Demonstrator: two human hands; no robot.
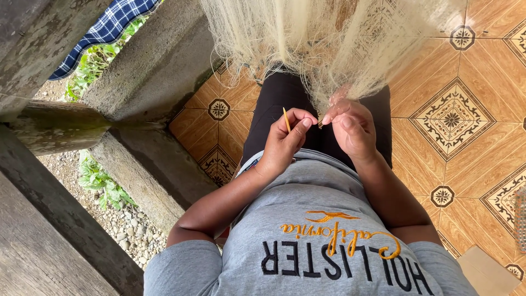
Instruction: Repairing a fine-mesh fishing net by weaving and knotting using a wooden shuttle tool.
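Observation:
A pale cream fishing net (307, 38) hangs down in front of me and drapes onto my lap in black trousers (274, 104). My left hand (285, 141) is closed around a thin yellow netting needle (286, 119), which points up between thumb and fingers. Just to its right, my right hand (355, 129) pinches the lower edge of the net between thumb and fingertips. The two hands almost touch over my lap. A grey printed shirt (307, 241) fills the bottom of the view.
Orange tiles with dark ornamental patterns (452, 118) cover the floor. Weathered concrete and wooden rails (137, 164) run along the left, with a blue checked cloth (109, 27) over one. Gravel and green plants (118, 214) lie beyond. A cardboard piece (485, 271) sits at bottom right.

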